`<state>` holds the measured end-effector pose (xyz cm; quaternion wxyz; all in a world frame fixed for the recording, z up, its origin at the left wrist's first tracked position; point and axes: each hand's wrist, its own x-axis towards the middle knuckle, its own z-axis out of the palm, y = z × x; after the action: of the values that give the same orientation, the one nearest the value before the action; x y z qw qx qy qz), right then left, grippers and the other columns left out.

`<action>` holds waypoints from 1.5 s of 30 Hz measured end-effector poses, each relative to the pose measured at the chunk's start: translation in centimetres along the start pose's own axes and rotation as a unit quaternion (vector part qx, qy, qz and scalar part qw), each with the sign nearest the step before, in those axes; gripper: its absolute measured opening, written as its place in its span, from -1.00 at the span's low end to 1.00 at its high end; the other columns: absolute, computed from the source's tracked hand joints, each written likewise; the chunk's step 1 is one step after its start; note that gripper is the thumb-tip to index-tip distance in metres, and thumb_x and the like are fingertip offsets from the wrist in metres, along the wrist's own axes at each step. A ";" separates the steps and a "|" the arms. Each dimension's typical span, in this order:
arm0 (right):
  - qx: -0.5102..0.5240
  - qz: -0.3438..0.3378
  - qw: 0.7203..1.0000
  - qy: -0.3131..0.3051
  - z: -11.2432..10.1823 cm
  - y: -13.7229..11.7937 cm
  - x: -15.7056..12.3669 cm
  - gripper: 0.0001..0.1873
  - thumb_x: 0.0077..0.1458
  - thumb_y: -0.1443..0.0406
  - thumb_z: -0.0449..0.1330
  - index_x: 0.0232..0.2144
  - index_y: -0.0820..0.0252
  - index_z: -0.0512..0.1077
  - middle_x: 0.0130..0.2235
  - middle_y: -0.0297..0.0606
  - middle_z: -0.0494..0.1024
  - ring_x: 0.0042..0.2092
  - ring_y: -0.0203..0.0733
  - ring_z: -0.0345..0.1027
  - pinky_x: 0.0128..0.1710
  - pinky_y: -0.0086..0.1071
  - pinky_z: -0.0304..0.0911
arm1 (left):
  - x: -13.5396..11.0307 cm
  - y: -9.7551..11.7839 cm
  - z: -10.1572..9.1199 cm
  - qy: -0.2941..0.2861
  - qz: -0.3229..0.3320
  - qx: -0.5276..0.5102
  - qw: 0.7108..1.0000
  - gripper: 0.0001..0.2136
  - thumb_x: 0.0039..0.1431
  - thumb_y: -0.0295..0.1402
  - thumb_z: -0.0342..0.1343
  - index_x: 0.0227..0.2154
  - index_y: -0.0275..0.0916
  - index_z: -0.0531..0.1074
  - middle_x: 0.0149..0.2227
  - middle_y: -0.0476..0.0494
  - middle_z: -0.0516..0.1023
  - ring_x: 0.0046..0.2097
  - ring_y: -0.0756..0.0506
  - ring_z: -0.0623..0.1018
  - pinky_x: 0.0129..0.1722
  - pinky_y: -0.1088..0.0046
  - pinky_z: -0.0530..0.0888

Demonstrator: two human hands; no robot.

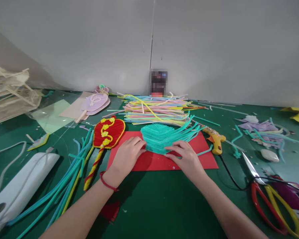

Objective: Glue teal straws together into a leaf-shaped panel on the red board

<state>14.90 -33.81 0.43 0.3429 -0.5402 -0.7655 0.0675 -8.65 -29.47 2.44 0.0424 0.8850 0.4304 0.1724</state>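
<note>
A teal pipe-cleaner piece (159,137), its rows laid side by side in a V pattern, lies over a red sheet (149,163). Loose pipe-cleaner ends (189,132) fan out from its right side. My left hand (129,151) grips the lower left edge with bent fingers; a red cord circles that wrist. At the lower right edge, my right hand (185,157) pinches the same piece between thumb and fingers. Left of the sheet rests a red and yellow pipe-cleaner fan (109,132) with yellow flowers.
Behind is a pile of pastel pipe cleaners (154,109). To the right are a yellow glue gun (215,139), scissors (266,196) and scraps (261,131). On the left lie a white power strip (25,186), blue-green pipe cleaners (69,176) and a lilac fan (96,103).
</note>
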 end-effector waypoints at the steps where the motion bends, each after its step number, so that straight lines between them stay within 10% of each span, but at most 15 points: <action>1: -0.002 0.007 1.000 0.004 -0.4 0.0 -0.1 -0.83 0.14 0.22 0.18 -0.27 0.10 0.55 -0.30 -0.21 0.44 -0.24 -0.15 0.35 -0.25 -0.28 0.32 | -0.1 0.0 0.0 0.013 0.003 0.004 1.000 -0.90 0.26 -0.40 0.04 -0.24 -0.24 0.43 -0.24 -0.10 0.50 -0.21 -0.10 0.50 -0.22 0.38 0.45; 32: -0.057 -0.036 0.997 -0.027 0.4 0.2 -1.6 -0.80 0.21 0.28 0.11 -0.29 0.08 0.55 -0.31 -0.23 0.52 -0.27 -0.19 0.34 -0.30 -0.31 0.20 | 2.6 3.3 1.9 -0.061 0.036 -0.120 0.990 -0.95 0.16 -0.42 0.16 -0.31 -0.21 0.50 -0.27 -0.03 0.52 -0.17 -0.10 0.48 -0.15 0.29 0.36; 45: -0.152 -0.196 0.964 -0.094 -0.4 0.6 -0.3 -0.68 0.27 0.43 -0.10 -0.20 0.21 0.45 -0.23 -0.17 0.52 -0.21 -0.14 0.27 -0.25 -0.28 0.12 | 2.7 3.4 1.7 -0.070 0.036 -0.120 0.990 -0.91 0.21 -0.44 0.10 -0.33 -0.20 0.50 -0.29 -0.02 0.53 -0.19 -0.08 0.48 -0.15 0.32 0.33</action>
<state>15.65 -33.87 0.29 0.1895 -0.4164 -0.8866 -0.0681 -3.93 -29.37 2.32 0.1721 0.8982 0.3707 0.1616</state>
